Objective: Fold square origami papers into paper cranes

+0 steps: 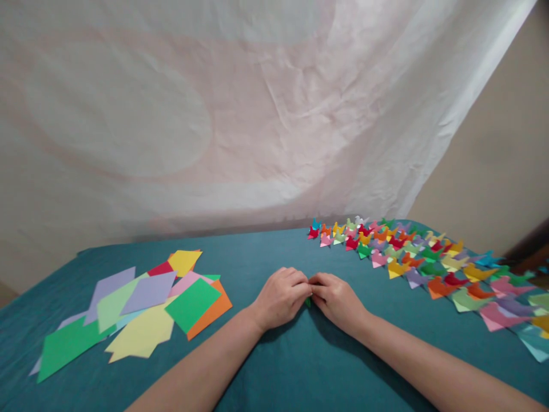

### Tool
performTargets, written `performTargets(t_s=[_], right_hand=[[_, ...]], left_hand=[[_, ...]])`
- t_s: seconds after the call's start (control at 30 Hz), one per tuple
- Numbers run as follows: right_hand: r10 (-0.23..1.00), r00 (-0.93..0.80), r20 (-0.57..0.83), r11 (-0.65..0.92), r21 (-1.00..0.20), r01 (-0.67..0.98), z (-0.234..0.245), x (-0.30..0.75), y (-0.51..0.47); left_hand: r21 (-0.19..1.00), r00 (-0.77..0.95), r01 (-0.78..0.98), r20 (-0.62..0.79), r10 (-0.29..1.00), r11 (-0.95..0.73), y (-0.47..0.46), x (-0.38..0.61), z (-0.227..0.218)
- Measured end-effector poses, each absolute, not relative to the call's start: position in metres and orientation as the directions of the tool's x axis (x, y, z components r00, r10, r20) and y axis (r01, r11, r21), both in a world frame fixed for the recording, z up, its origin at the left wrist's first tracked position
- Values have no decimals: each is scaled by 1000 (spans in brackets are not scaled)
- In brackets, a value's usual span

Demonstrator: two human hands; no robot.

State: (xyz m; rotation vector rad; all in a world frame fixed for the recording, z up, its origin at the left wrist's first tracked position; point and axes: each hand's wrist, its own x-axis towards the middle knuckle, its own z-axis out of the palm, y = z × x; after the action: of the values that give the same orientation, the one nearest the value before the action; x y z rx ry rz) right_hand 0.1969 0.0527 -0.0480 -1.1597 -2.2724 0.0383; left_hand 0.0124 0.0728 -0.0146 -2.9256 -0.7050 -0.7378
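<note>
My left hand (281, 297) and my right hand (337, 300) rest together on the teal cloth (266, 366) in the middle of the table, knuckles up, fingers curled and pinched toward each other. Between them they press a small green piece of folded paper (308, 301); only a sliver of it shows under the fingertips. Both forearms reach in from the bottom edge.
Loose coloured paper squares (141, 312) lie scattered at the left: green, yellow, lilac, pink, orange, red. Several rows of small folded paper birds (412, 257) in many colours cover the right side up to the table's edge. A white sheet (214, 114) hangs behind the table.
</note>
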Motion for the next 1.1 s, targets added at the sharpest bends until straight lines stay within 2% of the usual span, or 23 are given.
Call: performTargets(t_s=[0.33,0.97,1.1], right_hand=[[761,-452,465,615,-296,731,-47,198,52],[745,-453,490,621,-261,739,-46,196,51],[744,-448,495,617,-253,745,-47,197,52]], left_hand=[[173,757,467,429,493,-867,78,6,-20],[81,757,493,452,473,-866,78,9,-23],[99,739,516,451,500,-851,79,7,-23]])
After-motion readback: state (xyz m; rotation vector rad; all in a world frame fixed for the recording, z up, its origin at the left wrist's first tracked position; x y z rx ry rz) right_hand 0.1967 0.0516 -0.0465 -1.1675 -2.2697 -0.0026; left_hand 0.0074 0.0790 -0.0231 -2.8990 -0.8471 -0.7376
